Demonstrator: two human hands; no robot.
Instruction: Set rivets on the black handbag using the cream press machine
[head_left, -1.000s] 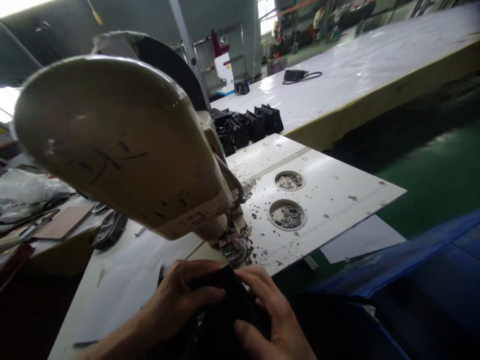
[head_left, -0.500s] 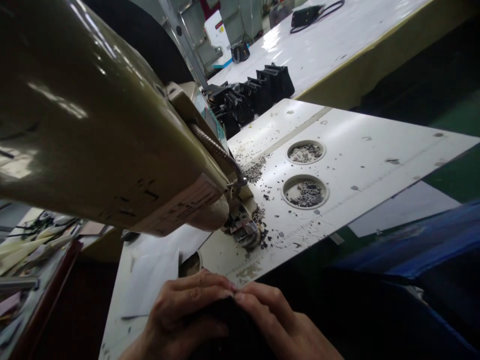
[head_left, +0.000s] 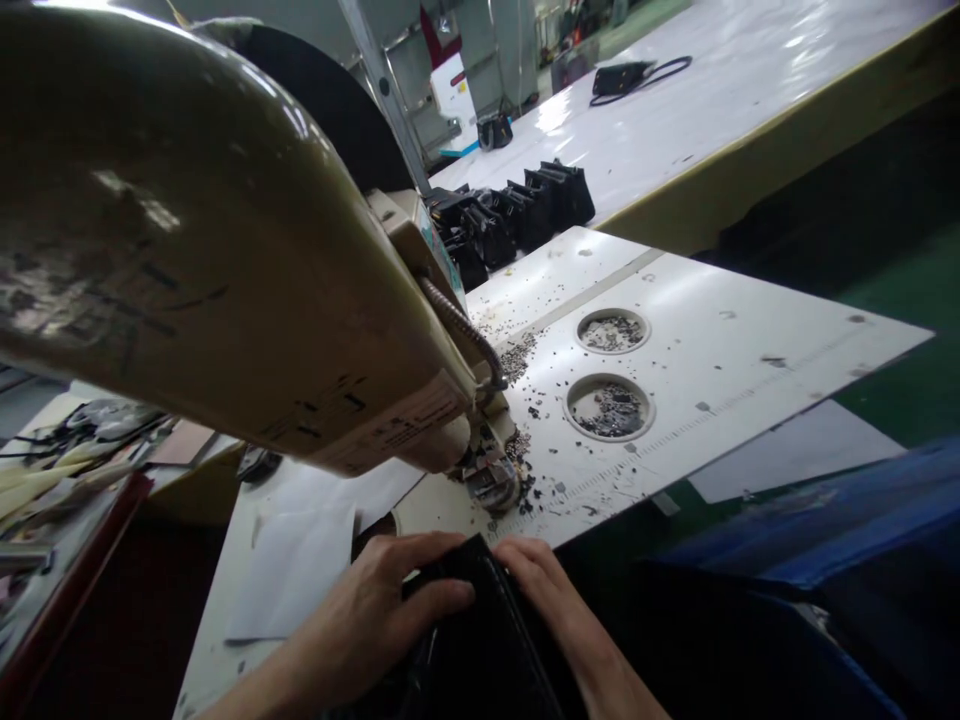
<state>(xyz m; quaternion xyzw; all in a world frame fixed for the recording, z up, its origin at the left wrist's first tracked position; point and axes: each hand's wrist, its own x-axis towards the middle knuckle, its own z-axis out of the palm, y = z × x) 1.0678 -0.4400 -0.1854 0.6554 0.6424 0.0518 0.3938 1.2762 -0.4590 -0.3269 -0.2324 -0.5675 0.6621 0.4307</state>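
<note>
A black leather piece (head_left: 480,630) lies at the near edge of the white machine table (head_left: 720,350), just in front of the presser foot (head_left: 491,480) of a big cream sewing machine (head_left: 225,260). My left hand (head_left: 375,610) grips the piece's left side, thumb across its top. On the right edge of the piece rests my right hand (head_left: 555,600), its fingers curled over the edge. Both hands are closed on the piece.
Two round holes (head_left: 611,405) in the table hold dark scraps, and more scraps lie around the foot. A row of black bags (head_left: 517,220) stands behind the machine. A long white table (head_left: 712,90) runs at the back right. Blue cloth (head_left: 825,520) lies at the right; clutter sits at the left.
The black piece has come up onto the table edge, closer to the presser foot, and shows more between my hands. The view has tipped up a little.
</note>
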